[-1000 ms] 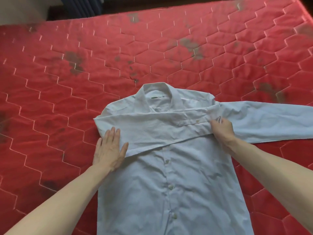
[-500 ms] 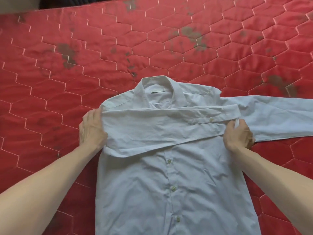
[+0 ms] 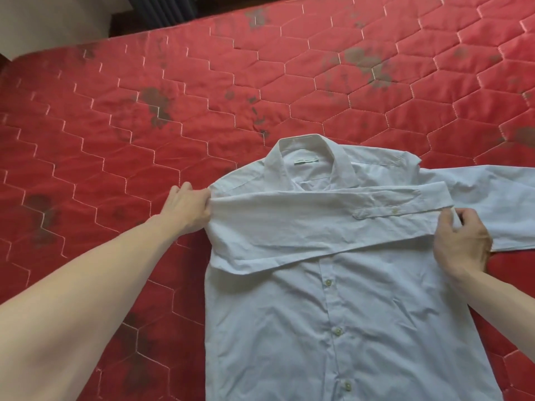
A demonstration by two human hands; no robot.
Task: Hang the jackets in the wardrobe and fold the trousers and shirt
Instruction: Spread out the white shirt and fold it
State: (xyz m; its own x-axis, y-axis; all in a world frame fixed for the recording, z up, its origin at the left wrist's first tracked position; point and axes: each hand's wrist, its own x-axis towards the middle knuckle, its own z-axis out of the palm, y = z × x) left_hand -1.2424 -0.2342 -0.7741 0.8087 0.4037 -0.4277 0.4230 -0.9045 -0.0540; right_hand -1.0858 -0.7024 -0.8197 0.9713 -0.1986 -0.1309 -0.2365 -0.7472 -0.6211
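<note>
A pale blue-white shirt (image 3: 333, 322) lies buttoned and face up on the red quilted mattress (image 3: 144, 125), collar away from me. One sleeve (image 3: 304, 221) is folded straight across the chest. My left hand (image 3: 185, 208) grips the fold of that sleeve at the shirt's left shoulder. My right hand (image 3: 460, 241) pinches the sleeve's cuff end at the shirt's right side. The other sleeve (image 3: 498, 204) stretches out flat to the right, past the frame edge.
The mattress has dark stains in several spots and spreads wide to the left and behind the shirt. Its far edge meets a dark gap and a pale wall (image 3: 58, 18) at the top left.
My left hand went from lying flat on the sleeve to gripping its fold at the shoulder. My right hand slid right along the cuff and now pinches it. The sleeve lies straighter across the chest.
</note>
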